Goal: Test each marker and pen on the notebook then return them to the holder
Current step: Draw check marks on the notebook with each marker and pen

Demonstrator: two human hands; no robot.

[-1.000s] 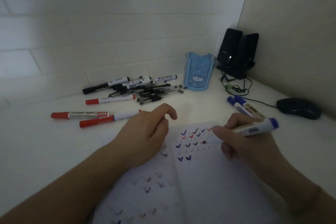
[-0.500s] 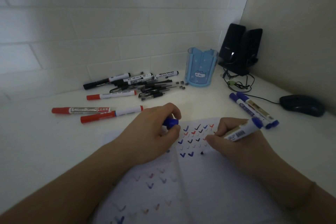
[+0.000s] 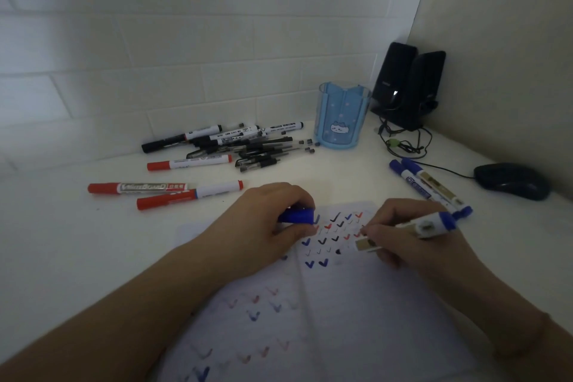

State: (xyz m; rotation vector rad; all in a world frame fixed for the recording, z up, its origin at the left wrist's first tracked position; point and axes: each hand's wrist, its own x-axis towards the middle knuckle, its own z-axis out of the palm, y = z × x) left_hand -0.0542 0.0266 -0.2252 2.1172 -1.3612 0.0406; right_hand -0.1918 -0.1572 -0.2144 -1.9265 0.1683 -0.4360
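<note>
An open notebook (image 3: 356,313) lies in front of me, covered in red, blue and black tick marks. My right hand (image 3: 412,242) grips a blue marker (image 3: 431,226), its tip down on the page near a fresh dark mark. My left hand (image 3: 266,226) rests on the notebook and pinches the marker's blue cap (image 3: 297,215). The light blue holder (image 3: 342,116) stands upright near the back wall and looks empty. Three red markers (image 3: 161,192) lie to the left, a pile of black markers and pens (image 3: 235,143) beside the holder, and two blue markers (image 3: 428,186) at the right.
Two black speakers (image 3: 409,84) with tangled cables stand in the back right corner. A black computer mouse (image 3: 511,180) sits by the right wall. White tiled wall runs along the back of the white desk (image 3: 77,242).
My left hand, empty a second ago, now holds the blue cap in its fingertips. My right hand has lowered the marker and drawn on the page, leaving a new dark mark.
</note>
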